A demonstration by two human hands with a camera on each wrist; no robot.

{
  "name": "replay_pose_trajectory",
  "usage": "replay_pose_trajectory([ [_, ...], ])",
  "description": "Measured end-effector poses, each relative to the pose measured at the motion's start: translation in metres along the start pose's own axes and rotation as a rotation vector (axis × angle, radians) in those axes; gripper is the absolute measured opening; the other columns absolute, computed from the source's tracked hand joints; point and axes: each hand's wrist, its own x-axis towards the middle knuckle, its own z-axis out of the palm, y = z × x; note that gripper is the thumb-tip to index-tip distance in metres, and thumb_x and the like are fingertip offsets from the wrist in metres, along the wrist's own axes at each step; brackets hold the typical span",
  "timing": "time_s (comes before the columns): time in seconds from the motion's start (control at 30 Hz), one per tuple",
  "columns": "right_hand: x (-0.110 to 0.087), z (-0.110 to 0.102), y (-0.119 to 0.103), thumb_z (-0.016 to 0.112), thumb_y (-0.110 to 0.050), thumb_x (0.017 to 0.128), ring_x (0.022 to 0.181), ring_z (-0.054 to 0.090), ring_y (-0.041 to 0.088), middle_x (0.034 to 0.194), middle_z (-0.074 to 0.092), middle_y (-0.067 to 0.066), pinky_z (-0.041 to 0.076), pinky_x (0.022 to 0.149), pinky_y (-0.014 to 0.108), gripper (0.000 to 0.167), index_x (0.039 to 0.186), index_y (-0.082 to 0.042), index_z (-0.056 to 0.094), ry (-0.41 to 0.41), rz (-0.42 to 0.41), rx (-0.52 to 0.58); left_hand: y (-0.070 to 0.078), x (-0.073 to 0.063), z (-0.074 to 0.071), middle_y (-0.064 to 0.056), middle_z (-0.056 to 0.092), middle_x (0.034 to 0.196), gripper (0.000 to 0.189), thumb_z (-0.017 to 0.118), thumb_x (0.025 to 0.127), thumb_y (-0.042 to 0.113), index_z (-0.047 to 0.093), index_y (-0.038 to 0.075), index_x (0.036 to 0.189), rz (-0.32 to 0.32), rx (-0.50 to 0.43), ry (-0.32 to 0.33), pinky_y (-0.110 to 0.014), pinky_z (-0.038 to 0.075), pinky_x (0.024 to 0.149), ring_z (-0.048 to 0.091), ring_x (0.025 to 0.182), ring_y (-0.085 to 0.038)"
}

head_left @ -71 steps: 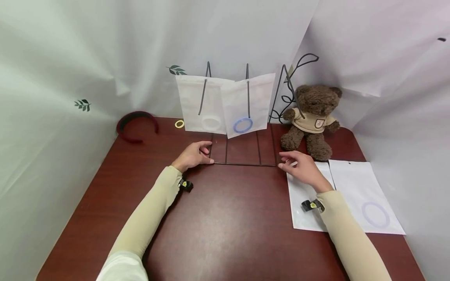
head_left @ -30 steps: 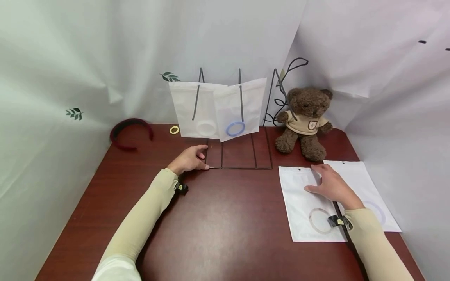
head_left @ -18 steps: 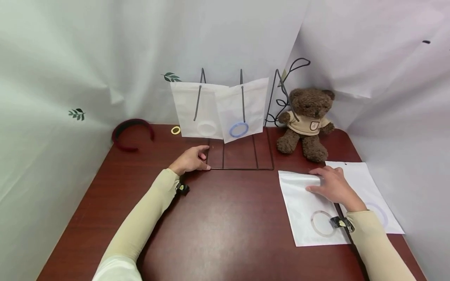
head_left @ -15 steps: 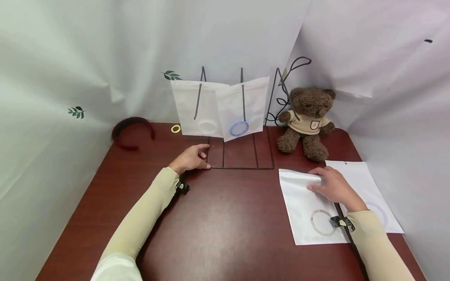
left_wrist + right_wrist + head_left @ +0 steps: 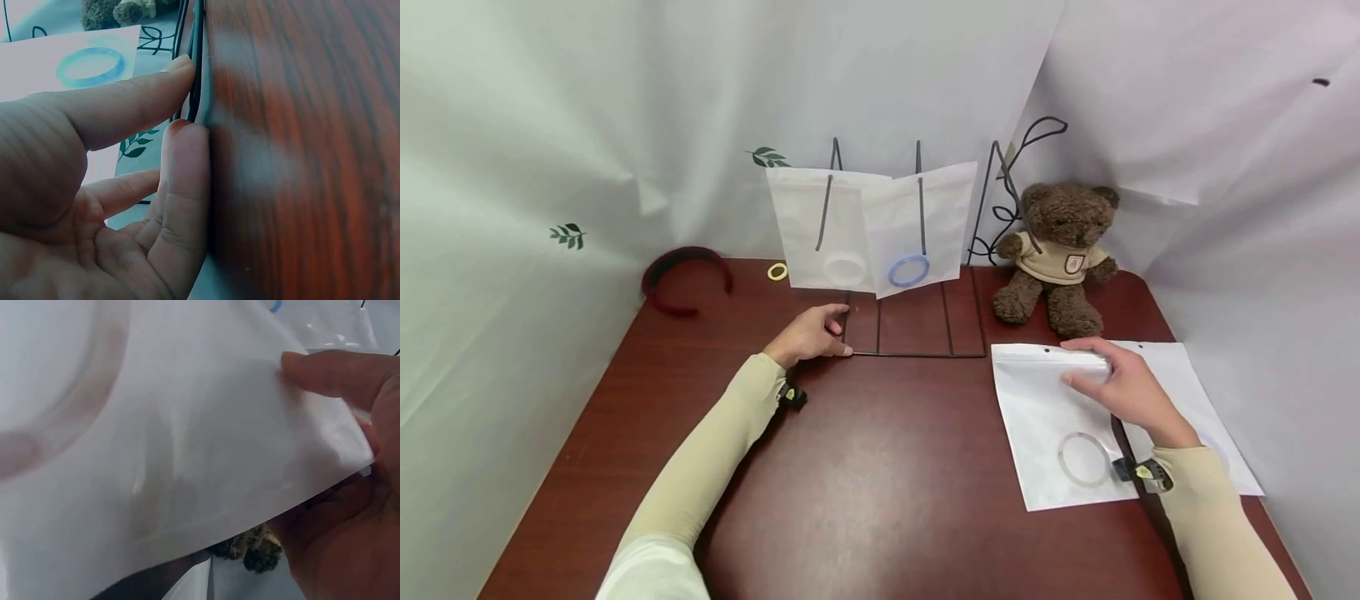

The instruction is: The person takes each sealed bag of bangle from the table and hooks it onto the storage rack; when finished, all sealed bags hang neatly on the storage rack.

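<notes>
My left hand (image 5: 811, 335) holds the front left corner of a black wire display rack (image 5: 917, 356); in the left wrist view the thumb (image 5: 144, 103) lies against the wire. Two white pouches, one showing a white ring (image 5: 846, 268) and the other a blue ring (image 5: 909, 271), hang on the rack's prongs. At the right, my right hand (image 5: 1131, 385) pinches the upper right corner of a white zip pouch (image 5: 1037, 425) with a pale, brownish bangle (image 5: 1084, 459) inside. The right wrist view shows the thumb on this pouch (image 5: 206, 425) and fingers behind it.
Another white pouch (image 5: 1172, 375) lies partly under the right hand. A brown teddy bear (image 5: 1067, 250) sits behind it, beside the rack's bare right prong (image 5: 1011, 187). A dark red headband (image 5: 685, 279) and a yellow ring (image 5: 777, 272) lie at the back left.
The right hand has moved from beside the rack to the near pouch and taken its corner; the pouch's top edge has lifted and shifted slightly. The left hand stays on the rack.
</notes>
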Motion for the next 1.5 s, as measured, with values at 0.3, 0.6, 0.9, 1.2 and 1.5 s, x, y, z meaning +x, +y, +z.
replay_pose_trajectory([
  [0.3, 0.001, -0.011, -0.019, 0.083, -0.010, 0.091, 0.054, 0.039, 0.011, 0.066, 0.052, -0.008, 0.035, 0.051, 0.029, 0.035, 0.125, -0.011, 0.078, 0.073, -0.132, 0.044, 0.000, -0.001, 0.000, -0.014, 0.055, 0.110, 0.091, 0.090, 0.083, 0.006, 0.044, 0.012, 0.161, -0.031, -0.072, -0.006, -0.027, 0.053, 0.064, 0.061, 0.069, -0.014],
  [0.6, 0.006, -0.014, -0.031, 0.080, 0.004, 0.089, 0.058, 0.042, 0.003, 0.094, 0.071, -0.012, 0.036, 0.054, 0.022, 0.039, 0.123, -0.015, 0.080, 0.177, -0.334, 0.008, -0.001, 0.000, 0.001, -0.014, 0.055, 0.110, 0.090, 0.089, 0.083, 0.006, 0.044, 0.012, 0.161, -0.021, -0.068, -0.010, -0.027, 0.052, 0.063, 0.060, 0.067, -0.013],
  [0.9, 0.008, -0.023, -0.056, 0.083, 0.016, 0.078, 0.052, 0.040, 0.001, 0.068, 0.065, -0.014, 0.032, 0.049, 0.022, 0.039, 0.113, -0.001, 0.082, 0.345, -0.335, 0.125, -0.001, 0.003, 0.003, -0.010, 0.054, 0.103, 0.089, 0.090, 0.083, 0.006, 0.045, 0.011, 0.160, -0.004, -0.056, -0.008, -0.026, 0.050, 0.062, 0.057, 0.066, -0.012],
  [1.2, 0.013, -0.028, -0.091, 0.073, 0.027, 0.076, 0.065, 0.053, 0.001, 0.097, 0.078, -0.016, 0.038, 0.060, 0.016, 0.033, 0.104, 0.011, 0.079, 0.405, -0.498, 0.267, 0.002, 0.001, 0.002, -0.010, 0.054, 0.104, 0.089, 0.088, 0.084, 0.006, 0.044, 0.011, 0.161, -0.007, -0.049, -0.013, -0.028, 0.051, 0.062, 0.058, 0.067, -0.014],
  [1.5, 0.022, -0.033, -0.086, 0.080, 0.015, 0.078, 0.047, 0.039, -0.002, 0.104, 0.078, -0.014, 0.033, 0.049, 0.016, 0.031, 0.108, 0.005, 0.081, 0.447, -0.528, 0.212, 0.002, 0.002, 0.003, -0.011, 0.054, 0.106, 0.088, 0.089, 0.083, 0.006, 0.046, 0.013, 0.160, -0.033, -0.061, -0.001, -0.029, 0.052, 0.062, 0.059, 0.065, -0.014],
])
